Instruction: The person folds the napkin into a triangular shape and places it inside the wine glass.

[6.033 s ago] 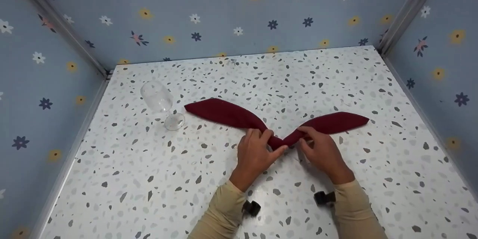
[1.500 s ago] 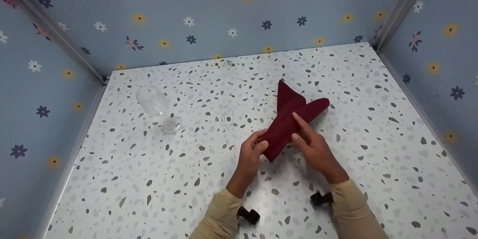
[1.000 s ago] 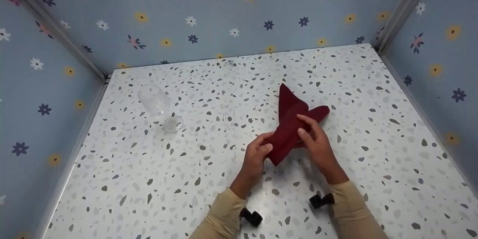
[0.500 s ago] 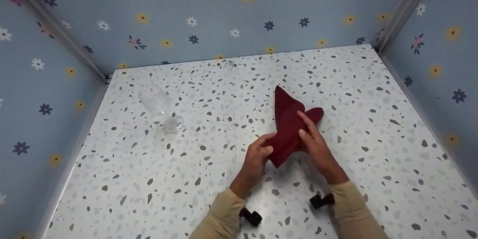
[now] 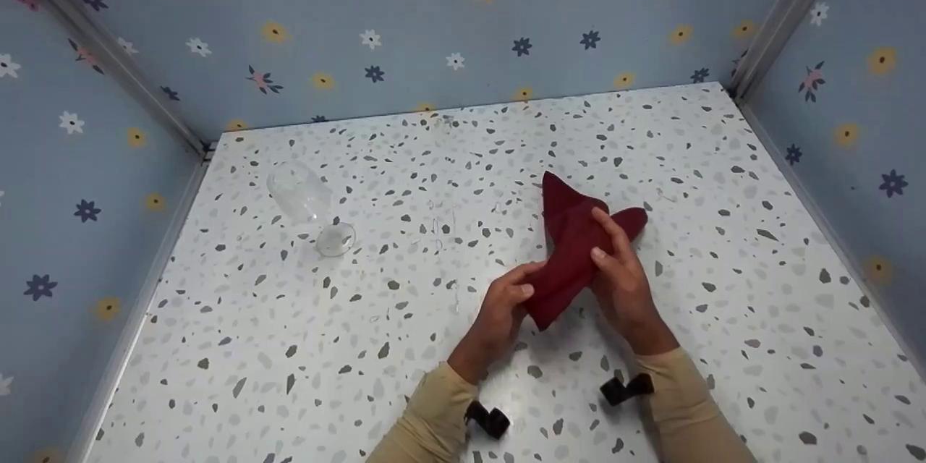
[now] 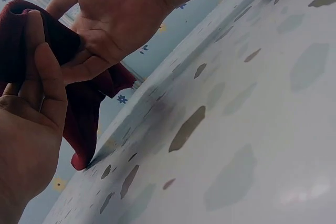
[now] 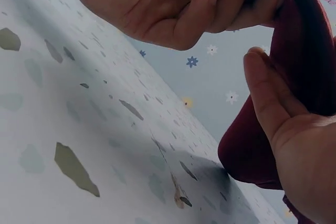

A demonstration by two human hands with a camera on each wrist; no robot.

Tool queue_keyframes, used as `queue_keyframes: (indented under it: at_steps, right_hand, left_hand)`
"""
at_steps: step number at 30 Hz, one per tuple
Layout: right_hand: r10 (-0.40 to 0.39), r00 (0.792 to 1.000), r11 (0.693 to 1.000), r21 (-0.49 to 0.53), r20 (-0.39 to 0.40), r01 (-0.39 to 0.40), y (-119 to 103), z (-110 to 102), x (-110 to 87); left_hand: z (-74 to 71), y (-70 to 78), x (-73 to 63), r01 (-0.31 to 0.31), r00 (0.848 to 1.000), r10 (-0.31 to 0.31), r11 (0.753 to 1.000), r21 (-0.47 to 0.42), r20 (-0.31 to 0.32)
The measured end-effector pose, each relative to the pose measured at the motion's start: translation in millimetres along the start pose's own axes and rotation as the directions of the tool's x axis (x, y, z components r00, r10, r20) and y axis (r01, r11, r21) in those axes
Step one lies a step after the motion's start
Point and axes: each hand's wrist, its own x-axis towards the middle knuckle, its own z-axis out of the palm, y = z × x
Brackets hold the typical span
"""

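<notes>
A dark red cloth napkin [image 5: 571, 253] is folded into a bundle, its two pointed ends spreading apart at the far side. My left hand [image 5: 499, 311] pinches the near left edge, thumb on top and fingers behind. On the other side my right hand [image 5: 626, 282] holds the bundle, with thumb and index finger along its upper face and the rest of the fingers under it. In the left wrist view the napkin [image 6: 84, 119] hangs in a fold down to the tabletop. The right wrist view shows the cloth [image 7: 252, 145] curving round between both hands.
A clear stemmed glass [image 5: 300, 192] stands at the left of the speckled white table [image 5: 289, 376], its round foot toward me. Blue flower-patterned panels [image 5: 434, 29] wall in the back and both sides.
Six seconds ago the napkin was a wide V with its ends out to both sides; now it is bundled with both ends pointing away. Lately, hands and napkin shifted slightly right.
</notes>
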Motion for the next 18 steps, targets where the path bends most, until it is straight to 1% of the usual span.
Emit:
queue_keyframes:
  at_steps: [5,10,15,18]
  right_hand:
    - [-0.040,0.998,0.998,0.056,-0.038,0.042,-1.9,-1.1,0.8]
    - [-0.025,0.998,0.988,0.152,-0.060,0.034,-3.3,-3.2,1.2]
    - [-0.003,0.998,0.969,0.248,-0.058,0.017,-2.8,-6.1,1.1]
    - [-0.027,0.999,0.960,0.277,-0.042,0.037,-2.0,-7.6,1.5]
  left_hand:
    - [-0.6,0.5,-0.1,0.011,1.000,-0.011,1.000,0.018,0.014]
    - [-1.3,-0.2,0.1,0.009,1.000,-0.011,0.999,0.051,0.024]
    - [-2.6,-1.7,-0.1,-0.003,0.999,0.001,0.999,0.053,0.035]
    - [-5.0,-2.5,0.7,-0.005,0.999,0.003,0.999,0.047,0.043]
